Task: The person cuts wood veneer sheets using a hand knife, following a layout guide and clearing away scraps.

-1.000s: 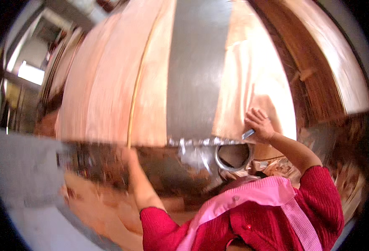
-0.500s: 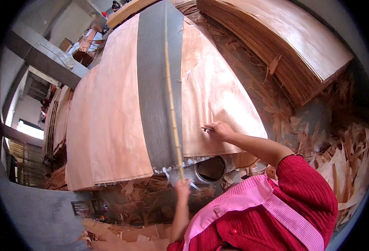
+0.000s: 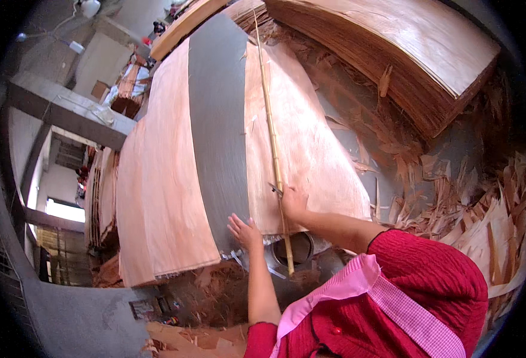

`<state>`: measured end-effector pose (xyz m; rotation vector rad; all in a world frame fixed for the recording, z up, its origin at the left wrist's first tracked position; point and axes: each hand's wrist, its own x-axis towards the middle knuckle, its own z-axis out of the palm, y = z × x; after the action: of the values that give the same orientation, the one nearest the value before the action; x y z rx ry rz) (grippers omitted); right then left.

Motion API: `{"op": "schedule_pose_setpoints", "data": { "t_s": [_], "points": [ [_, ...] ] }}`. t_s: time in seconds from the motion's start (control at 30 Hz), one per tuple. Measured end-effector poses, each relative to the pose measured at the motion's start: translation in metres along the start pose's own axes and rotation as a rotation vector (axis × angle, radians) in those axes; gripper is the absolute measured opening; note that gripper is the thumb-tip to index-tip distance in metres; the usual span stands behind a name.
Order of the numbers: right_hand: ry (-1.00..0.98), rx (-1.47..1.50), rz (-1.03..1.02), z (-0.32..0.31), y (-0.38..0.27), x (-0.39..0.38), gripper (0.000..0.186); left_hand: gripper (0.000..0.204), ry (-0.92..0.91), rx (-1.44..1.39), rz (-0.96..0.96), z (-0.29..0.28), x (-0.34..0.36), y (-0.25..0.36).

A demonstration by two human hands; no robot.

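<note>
My right hand [image 3: 292,203] is closed on a small dark-bladed tool [image 3: 275,188], with the long yellow bamboo stick [image 3: 273,143] at its fingers; whether it also grips the stick is unclear. The stick lies lengthwise on the pale veneer sheets [image 3: 155,167], right of a long dark grey strip [image 3: 215,119], and its near end passes over the front edge. My left hand [image 3: 243,232] has its fingers spread at the near part of the grey strip, holding nothing. A metal ring or pipe opening [image 3: 301,252] shows beneath the front edge.
A thick veneer stack [image 3: 430,48] stands at the upper right. Torn veneer scraps [image 3: 477,232] cover the floor on the right. A concrete beam [image 3: 72,104], more upright stacks [image 3: 99,191] and bundled sheets [image 3: 131,89] are at the left and back.
The bamboo stick has shifted right off the grey strip onto pale veneer. My left hand has let go of it and moved up onto the strip. My right hand is now at the stick.
</note>
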<state>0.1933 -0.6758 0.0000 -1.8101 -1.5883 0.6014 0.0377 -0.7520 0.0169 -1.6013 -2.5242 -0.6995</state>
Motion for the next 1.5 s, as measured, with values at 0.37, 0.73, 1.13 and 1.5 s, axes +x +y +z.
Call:
{"op": "schedule_pose_setpoints", "data": {
  "t_s": [0.37, 0.73, 1.13, 1.5],
  "points": [
    [-0.111, 0.177, -0.068, -0.003, -0.013, -0.01, 0.041, 0.064, 0.058, 0.201, -0.32, 0.069, -0.019, -0.001],
    [-0.307, 1.002, 0.526, -0.122, 0.061, 0.043, 0.013, 0.032, 0.27, 0.116, -0.081, 0.074, -0.036, -0.023],
    [-0.23, 0.707, 0.423, -0.263, 0.264, -0.071, 0.017, 0.019, 0.189, -0.332, 0.029, -0.013, -0.039, 0.084],
    [-0.414, 0.6, 0.538, -0.246, 0.437, -0.156, 0.035, 0.009, -0.309, -1.205, 0.86, 0.056, -0.166, 0.482]
  ]
}}
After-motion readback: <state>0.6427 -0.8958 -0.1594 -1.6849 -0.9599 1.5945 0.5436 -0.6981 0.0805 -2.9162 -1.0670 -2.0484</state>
